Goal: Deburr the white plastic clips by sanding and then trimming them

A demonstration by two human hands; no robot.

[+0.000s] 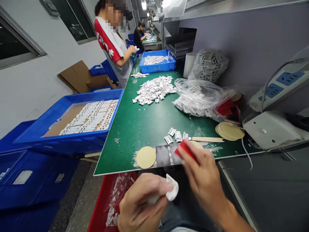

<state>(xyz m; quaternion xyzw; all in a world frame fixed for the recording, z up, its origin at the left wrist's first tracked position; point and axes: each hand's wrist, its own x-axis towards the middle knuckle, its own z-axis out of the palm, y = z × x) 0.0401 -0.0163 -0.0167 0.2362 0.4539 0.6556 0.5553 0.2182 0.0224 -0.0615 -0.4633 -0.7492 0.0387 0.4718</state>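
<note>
My left hand (145, 203), low in the head view, pinches a small white plastic part (173, 187) in front of the table's near edge. To its right, my right hand (204, 170) grips a flat red piece (185, 151), slightly blurred. The red piece is apart from the white part. Beyond the hands, a round yellow disc (146, 157) and grey pads (163, 155) lie along the edge of the green table (125, 129). Several small white parts (178, 136) sit just behind, beside a tool with a pale handle (207, 139).
A heap of white parts (155, 89), a clear bag (198, 96) and a blue tray (158, 66) stand farther back. Left is a blue bin (65, 138); below, a red bin (98, 206). A power strip (277, 83) is at right. A person (113, 42) stands at back left.
</note>
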